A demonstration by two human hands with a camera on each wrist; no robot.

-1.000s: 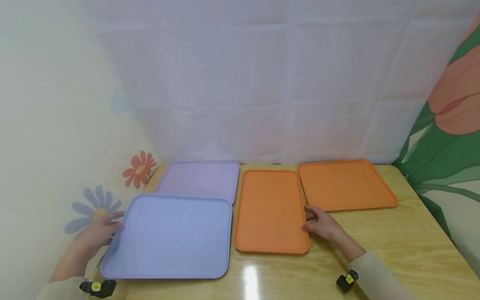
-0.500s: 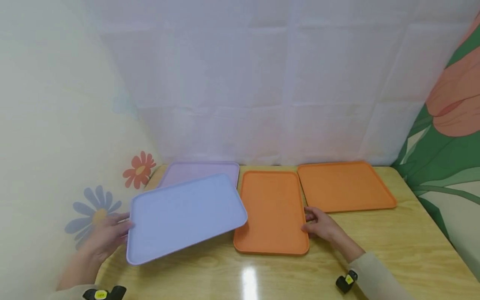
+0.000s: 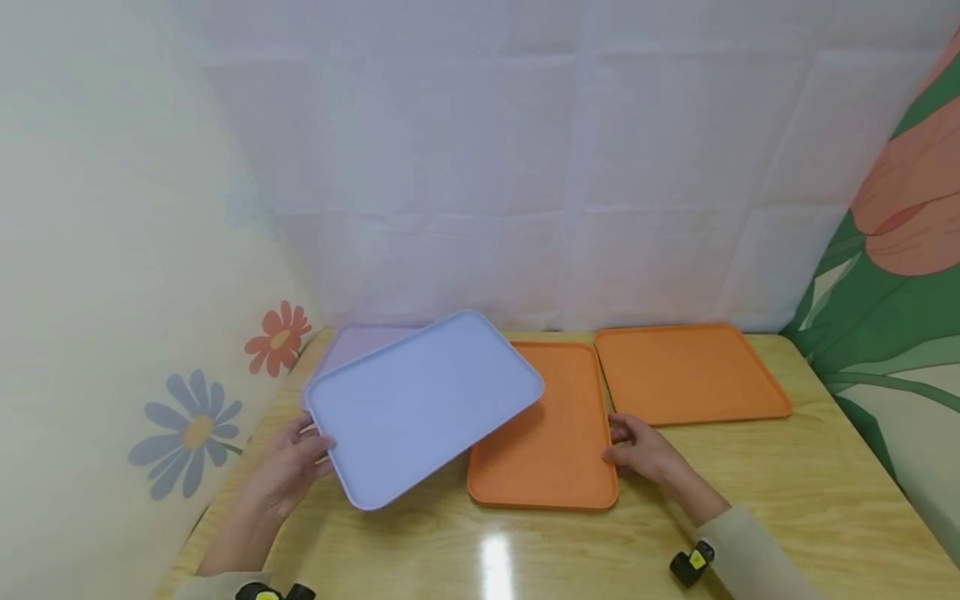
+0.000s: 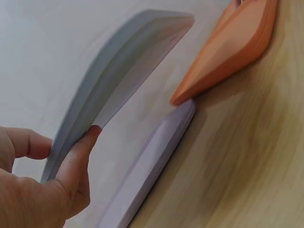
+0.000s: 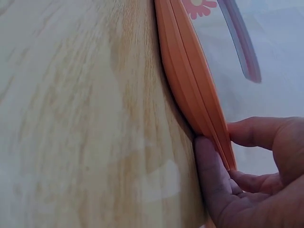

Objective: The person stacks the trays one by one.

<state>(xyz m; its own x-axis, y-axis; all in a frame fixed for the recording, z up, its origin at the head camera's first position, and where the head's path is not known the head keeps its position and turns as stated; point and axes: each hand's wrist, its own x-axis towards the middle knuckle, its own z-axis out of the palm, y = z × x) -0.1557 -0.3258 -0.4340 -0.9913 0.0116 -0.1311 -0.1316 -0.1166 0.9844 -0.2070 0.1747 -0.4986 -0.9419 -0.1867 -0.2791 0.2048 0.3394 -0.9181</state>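
Note:
My left hand [image 3: 288, 467] grips the left short edge of a light-blue rectangular tray [image 3: 423, 408], thumb on one face and fingers on the other. The left wrist view shows this tray [image 4: 114, 71] tilted and raised off the table. Its right corner overlaps an upright-placed orange tray [image 3: 555, 467] in the head view. My right hand [image 3: 648, 454] pinches the right long edge of that orange tray, which lies on the table. Seen from the right wrist, the orange side [image 5: 190, 71] has a layered look, with lines running along it.
A lilac tray [image 3: 360, 346] lies at the back left, partly hidden by the blue one. Another orange tray [image 3: 690, 375] lies crosswise at the back right. The wooden table [image 3: 757, 467] meets a white cloth [image 3: 450, 167] behind and flower-printed walls at both sides.
The blue tray has been lifted from the left, turned anticlockwise and carried right and away, partly over the orange tray, with the left hand holding it. The right hand has stayed put.

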